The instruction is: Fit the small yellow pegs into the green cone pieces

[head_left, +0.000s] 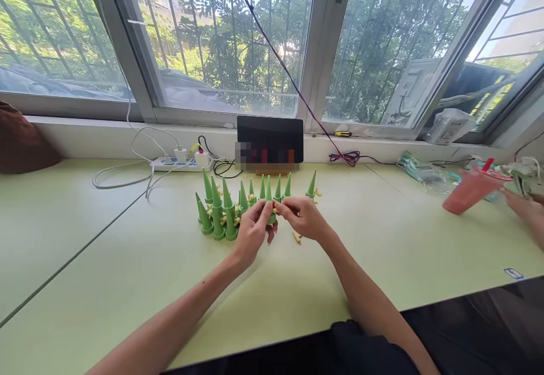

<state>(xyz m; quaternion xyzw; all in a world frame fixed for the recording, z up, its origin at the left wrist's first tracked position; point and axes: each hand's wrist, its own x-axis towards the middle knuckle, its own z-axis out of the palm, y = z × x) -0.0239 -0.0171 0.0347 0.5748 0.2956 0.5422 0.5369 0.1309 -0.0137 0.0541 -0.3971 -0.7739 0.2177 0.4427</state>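
My left hand (251, 232) is closed around the base of a green cone-shaped spike (268, 200) that stands upright on the pale green table (127, 261). My right hand (302, 217) pinches a small yellow piece (276, 210) against the side of that spike. Several more green spikes (217, 212) with yellow fittings stand in a cluster just left and behind my hands. One spike (311, 186) stands apart to the right. A loose yellow piece (296, 237) lies on the table under my right wrist.
A dark tablet (270, 140) leans on the sill behind the spikes. A white power strip (178, 163) with cables lies at the back left. At the far right another person's hand (525, 208) is next to a pink drink cup (471, 189).
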